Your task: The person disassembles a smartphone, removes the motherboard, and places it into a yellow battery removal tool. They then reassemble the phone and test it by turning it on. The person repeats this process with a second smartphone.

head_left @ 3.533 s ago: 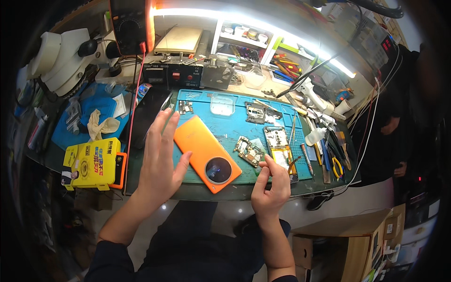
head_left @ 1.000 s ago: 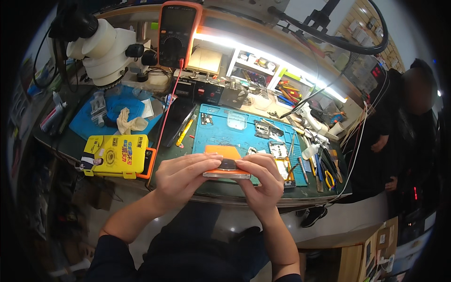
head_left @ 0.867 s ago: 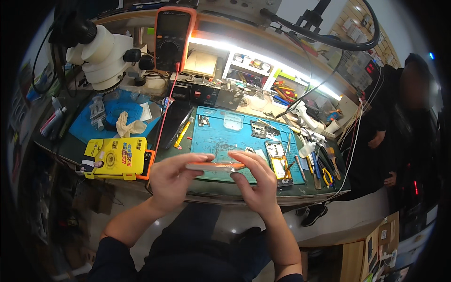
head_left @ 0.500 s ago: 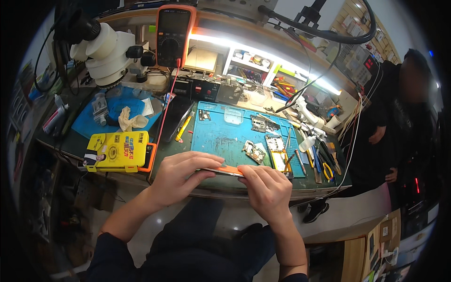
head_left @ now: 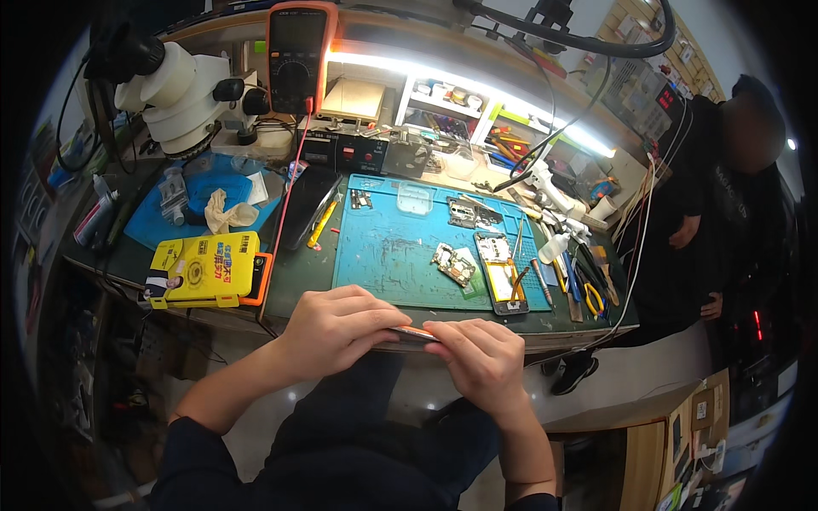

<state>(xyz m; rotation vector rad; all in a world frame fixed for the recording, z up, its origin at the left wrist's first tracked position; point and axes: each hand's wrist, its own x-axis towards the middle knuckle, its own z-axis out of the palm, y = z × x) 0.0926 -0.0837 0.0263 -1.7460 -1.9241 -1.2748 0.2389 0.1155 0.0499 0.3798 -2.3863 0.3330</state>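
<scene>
Edgewise between fingers [head_left: 372,320], orange phone [head_left: 416,332] off mat [head_left: 383,268]

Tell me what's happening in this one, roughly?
The person's left hand and right hand grip a slim orange phone between them, seen nearly edge-on in front of the blue mat. On the mat lie a loose circuit board and an opened phone with its insides showing. A yellow box sits to the left; another person stands off to the right.
</scene>
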